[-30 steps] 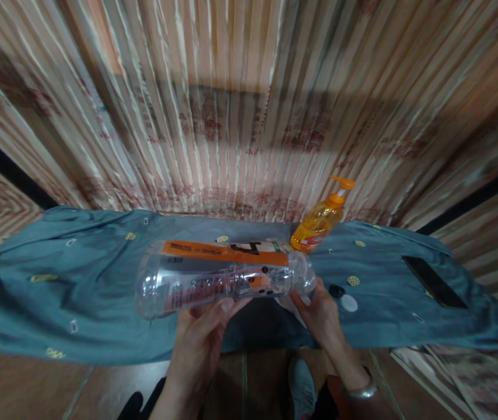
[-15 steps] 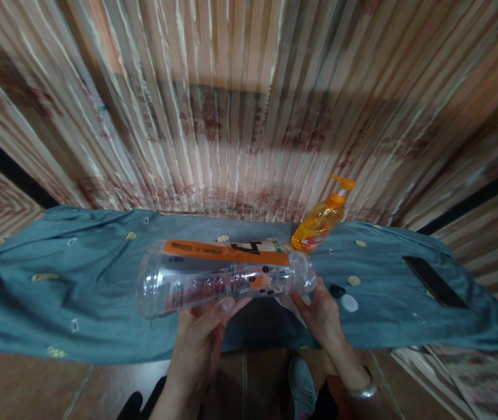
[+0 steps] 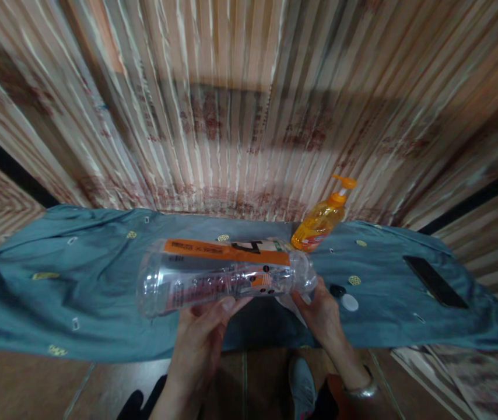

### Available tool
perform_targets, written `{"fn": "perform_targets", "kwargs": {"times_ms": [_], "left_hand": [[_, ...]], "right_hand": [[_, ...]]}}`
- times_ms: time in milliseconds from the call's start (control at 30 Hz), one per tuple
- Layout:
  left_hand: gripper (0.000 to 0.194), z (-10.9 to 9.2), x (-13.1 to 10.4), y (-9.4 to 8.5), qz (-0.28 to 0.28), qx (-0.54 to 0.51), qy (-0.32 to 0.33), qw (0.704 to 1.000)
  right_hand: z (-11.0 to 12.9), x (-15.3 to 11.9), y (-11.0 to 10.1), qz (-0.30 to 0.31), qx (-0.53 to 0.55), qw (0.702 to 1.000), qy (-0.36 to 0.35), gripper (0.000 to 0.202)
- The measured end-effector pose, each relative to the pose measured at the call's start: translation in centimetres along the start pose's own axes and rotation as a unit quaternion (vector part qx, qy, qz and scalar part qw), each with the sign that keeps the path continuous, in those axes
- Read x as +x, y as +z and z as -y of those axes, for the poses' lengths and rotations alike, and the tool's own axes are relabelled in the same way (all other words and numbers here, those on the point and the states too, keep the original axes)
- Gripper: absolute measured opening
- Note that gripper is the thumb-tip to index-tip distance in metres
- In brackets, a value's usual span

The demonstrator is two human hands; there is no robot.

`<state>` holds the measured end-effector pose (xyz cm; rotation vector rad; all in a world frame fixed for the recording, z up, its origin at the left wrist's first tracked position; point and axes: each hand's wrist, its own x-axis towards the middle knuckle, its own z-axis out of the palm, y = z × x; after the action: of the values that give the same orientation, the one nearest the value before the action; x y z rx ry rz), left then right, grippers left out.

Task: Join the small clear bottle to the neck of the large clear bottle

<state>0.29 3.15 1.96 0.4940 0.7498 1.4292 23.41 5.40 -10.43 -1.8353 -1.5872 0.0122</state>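
Note:
A large clear plastic bottle (image 3: 214, 280) with an orange and silver label is held on its side above the cloth, its neck pointing right. My left hand (image 3: 205, 326) grips its body from below, thumb against the near side. At the neck end my right hand (image 3: 319, 309) is closed, its fingers partly hidden behind the bottle. A whitish tissue-like piece (image 3: 291, 306) shows beside the right hand; I cannot tell whether that hand holds it. Just right of this hand lie a white round lid (image 3: 349, 302) and a small black cap (image 3: 337, 290).
An orange pump bottle (image 3: 319, 224) stands behind the bottle's neck. Toward the right end of the blue-green cloth (image 3: 100, 315) lies a black phone (image 3: 435, 282). A striped curtain (image 3: 231, 146) hangs along the back. Tiled floor (image 3: 113, 385) and a shoe (image 3: 302, 385) show below.

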Motion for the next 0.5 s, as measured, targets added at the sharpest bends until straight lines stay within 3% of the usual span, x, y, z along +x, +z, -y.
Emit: {"fn": "perform_targets", "kwargs": {"times_ms": [500], "left_hand": [[0.032,0.16,-0.01,-0.38,0.007,-0.002,0.009,1.0]], "right_hand": [[-0.03,-0.08,0.13,-0.005,-0.002,1.0,-0.007,0.057]]}}
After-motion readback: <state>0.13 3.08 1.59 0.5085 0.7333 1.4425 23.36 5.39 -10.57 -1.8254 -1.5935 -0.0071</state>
